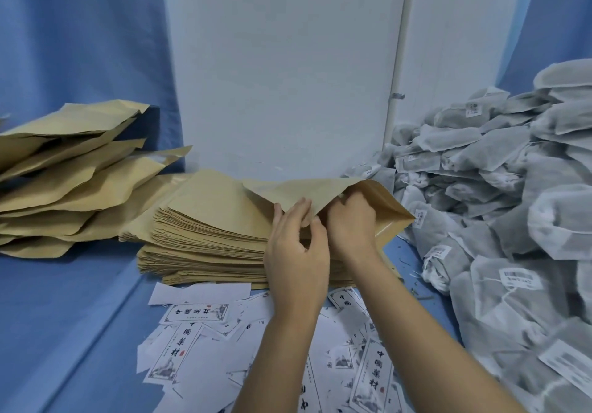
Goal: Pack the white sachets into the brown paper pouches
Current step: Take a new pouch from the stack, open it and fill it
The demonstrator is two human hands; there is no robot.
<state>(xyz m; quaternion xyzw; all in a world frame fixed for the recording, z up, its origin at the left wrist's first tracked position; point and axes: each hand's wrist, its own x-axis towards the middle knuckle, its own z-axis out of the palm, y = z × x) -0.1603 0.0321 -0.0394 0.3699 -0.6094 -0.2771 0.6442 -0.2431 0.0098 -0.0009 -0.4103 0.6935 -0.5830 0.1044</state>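
Observation:
A flat stack of empty brown paper pouches (205,233) lies in the middle of the blue table. Above its right end, one brown pouch (307,193) is lifted, its mouth facing me. My left hand (296,252) pinches the near lip of that pouch between thumb and fingers. My right hand (350,220) grips the other lip, its fingertips hidden inside the mouth. A big heap of white mesh sachets (499,207) with barcode labels fills the right side.
Filled, bulging brown pouches (64,175) are piled at the left. Loose white printed labels (189,332) are scattered on the blue cloth (64,316) in front of me. A white wall panel (282,70) stands behind the stack.

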